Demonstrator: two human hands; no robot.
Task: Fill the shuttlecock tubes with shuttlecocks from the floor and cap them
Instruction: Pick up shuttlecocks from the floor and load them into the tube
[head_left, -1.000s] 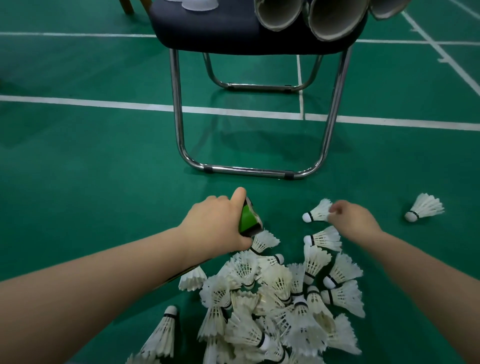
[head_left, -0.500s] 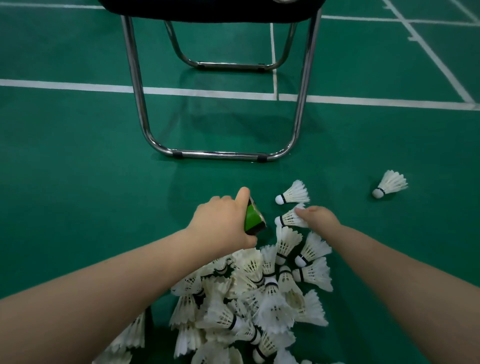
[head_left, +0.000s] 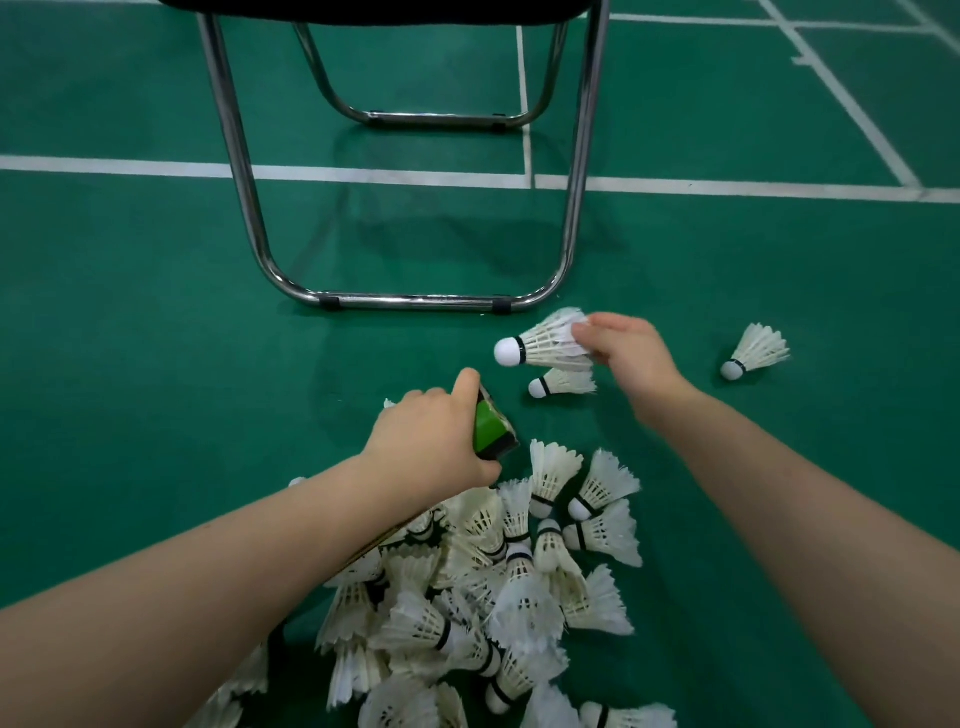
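With left hand (head_left: 431, 441), grips green tube (head_left: 493, 428), fingers curled round it, at far edge of pile (head_left: 519, 571). With right hand (head_left: 631, 358), pinches shuttlecock (head_left: 540, 343) by its feathers, cork toward tube, up and right of tube end, apart from it, just over second shuttlecock (head_left: 563, 383) on floor (head_left: 156, 364) near chair (head_left: 415, 301).

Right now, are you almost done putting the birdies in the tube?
Not nearly. No capped tube shows. The left hand grips the green tube, and the right hand pinches one shuttlecock by its feathers. Left to do: the big pile, the stray shuttlecock farther right, then capping.
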